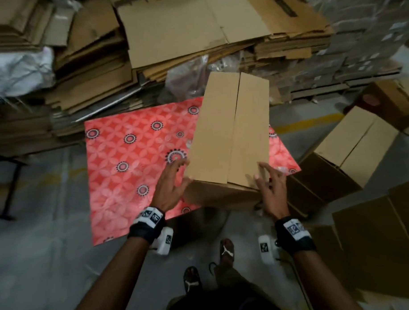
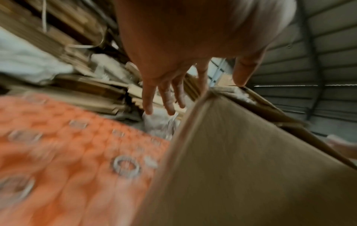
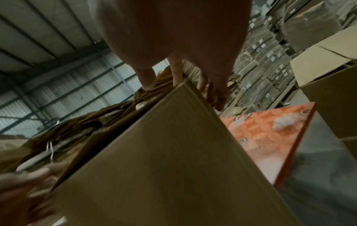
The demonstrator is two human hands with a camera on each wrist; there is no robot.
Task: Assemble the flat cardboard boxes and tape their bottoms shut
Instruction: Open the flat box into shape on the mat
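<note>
Hands flanked the near end of the box [image 1: 230, 135]. The left hand [image 1: 171, 186] lay against its left corner, fingers [image 2: 168, 97] straight and spread, thumb near the top edge. The right hand [image 1: 270, 187] rested on the right corner, fingers [image 1: 264, 167] straight and slightly apart on the top flap, clamped on nothing. Both wrists wore black bands with white square-patterned tags. The box was plain brown corrugated card, long and rectangular, its two top flaps folded shut to meet in a bare centre seam. It sat tilted over the right part of a red mat [image 1: 134, 162] printed with ringed dot circles, on the grey floor. Flat cardboard [image 1: 183, 32] was heaped behind; more boxes [image 1: 351, 147] stood to the right. No writing could be read.
</note>
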